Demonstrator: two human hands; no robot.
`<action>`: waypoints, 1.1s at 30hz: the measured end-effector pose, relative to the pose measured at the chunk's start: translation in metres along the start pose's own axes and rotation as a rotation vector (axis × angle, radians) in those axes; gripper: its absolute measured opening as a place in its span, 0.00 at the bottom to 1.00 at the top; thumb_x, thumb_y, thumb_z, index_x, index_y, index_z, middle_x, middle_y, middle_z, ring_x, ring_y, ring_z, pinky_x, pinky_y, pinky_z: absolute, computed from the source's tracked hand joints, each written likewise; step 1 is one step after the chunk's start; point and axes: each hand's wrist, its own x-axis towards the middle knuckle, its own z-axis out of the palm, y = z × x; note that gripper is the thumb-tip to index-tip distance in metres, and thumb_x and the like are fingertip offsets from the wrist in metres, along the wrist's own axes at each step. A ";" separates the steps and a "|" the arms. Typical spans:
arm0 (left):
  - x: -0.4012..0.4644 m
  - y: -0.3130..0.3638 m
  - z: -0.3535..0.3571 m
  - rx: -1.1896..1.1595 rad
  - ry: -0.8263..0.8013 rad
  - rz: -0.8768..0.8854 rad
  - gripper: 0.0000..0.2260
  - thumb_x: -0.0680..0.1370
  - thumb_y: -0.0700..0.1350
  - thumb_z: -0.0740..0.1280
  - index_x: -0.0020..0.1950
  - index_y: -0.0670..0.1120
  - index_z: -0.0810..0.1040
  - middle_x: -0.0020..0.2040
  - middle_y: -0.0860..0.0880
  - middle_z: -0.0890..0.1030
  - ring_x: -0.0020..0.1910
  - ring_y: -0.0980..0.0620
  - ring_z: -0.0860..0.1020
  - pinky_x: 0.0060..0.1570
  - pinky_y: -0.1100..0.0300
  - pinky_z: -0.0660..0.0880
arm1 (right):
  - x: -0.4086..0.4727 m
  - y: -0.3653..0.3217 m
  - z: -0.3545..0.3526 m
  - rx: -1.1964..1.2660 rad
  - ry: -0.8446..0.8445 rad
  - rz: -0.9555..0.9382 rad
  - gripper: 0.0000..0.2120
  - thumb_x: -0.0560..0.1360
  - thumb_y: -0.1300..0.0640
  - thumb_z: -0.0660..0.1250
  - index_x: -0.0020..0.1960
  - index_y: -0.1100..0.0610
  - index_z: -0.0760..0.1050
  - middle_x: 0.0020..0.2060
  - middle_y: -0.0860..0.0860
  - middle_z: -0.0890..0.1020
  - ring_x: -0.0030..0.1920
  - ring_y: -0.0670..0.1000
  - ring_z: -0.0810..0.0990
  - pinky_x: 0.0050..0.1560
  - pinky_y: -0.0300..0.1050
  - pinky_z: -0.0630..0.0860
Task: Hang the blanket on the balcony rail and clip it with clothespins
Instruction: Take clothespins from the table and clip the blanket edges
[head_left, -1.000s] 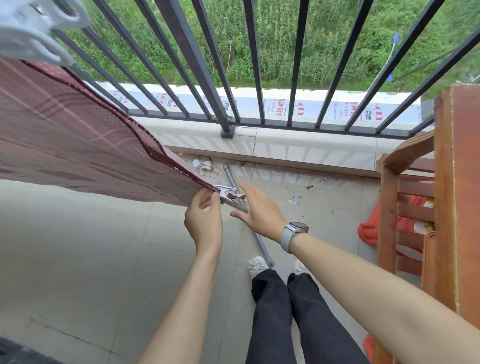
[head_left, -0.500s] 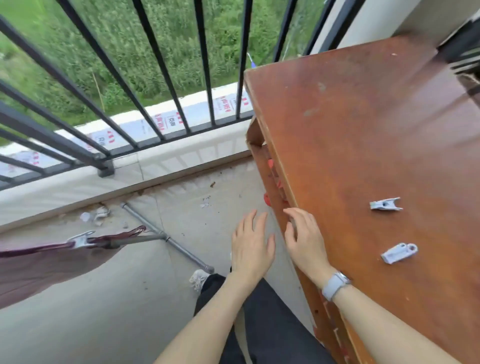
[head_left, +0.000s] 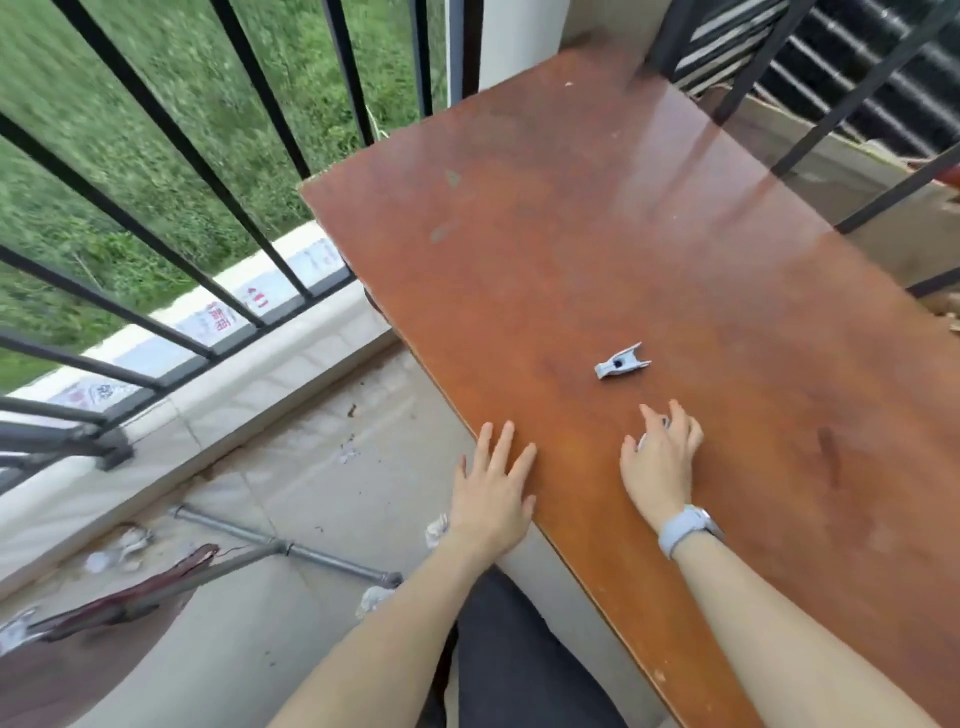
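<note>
Her right hand (head_left: 660, 457) curls over a clothespin (head_left: 644, 439) near the table's (head_left: 571, 208) near edge, left hand (head_left: 493, 488) spread flat; pinch it firmly before lifting.

A home balcony, outdoors and raised above ground: black metal railing (head_left: 218, 171) bars stand on a pale concrete curb (head_left: 291, 364), with green grass (head_left: 104, 104) beyond. The floor (head_left: 311, 467) is tiled and littered, and a worn reddish wooden desk (head_left: 623, 234) stands against the railing.
</note>
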 end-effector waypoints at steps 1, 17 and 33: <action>-0.005 -0.003 -0.006 -0.076 0.009 -0.022 0.24 0.79 0.51 0.56 0.73 0.50 0.53 0.76 0.47 0.47 0.75 0.46 0.43 0.71 0.44 0.53 | -0.006 -0.009 0.001 0.046 -0.011 -0.056 0.19 0.73 0.64 0.63 0.64 0.63 0.69 0.69 0.63 0.61 0.67 0.62 0.57 0.67 0.54 0.58; -0.322 -0.151 -0.038 -0.854 1.155 -0.836 0.07 0.73 0.42 0.67 0.49 0.50 0.80 0.43 0.57 0.79 0.38 0.64 0.75 0.42 0.73 0.71 | -0.264 -0.289 0.069 0.532 -1.363 -0.300 0.31 0.78 0.40 0.44 0.26 0.56 0.69 0.19 0.50 0.75 0.23 0.49 0.71 0.26 0.39 0.63; -0.733 -0.203 0.088 -0.987 1.732 -1.188 0.14 0.70 0.41 0.70 0.33 0.62 0.78 0.35 0.68 0.78 0.35 0.65 0.72 0.36 0.74 0.65 | -0.740 -0.331 0.125 -0.012 -1.761 -1.237 0.16 0.80 0.50 0.51 0.66 0.55 0.62 0.33 0.55 0.77 0.29 0.45 0.76 0.33 0.35 0.70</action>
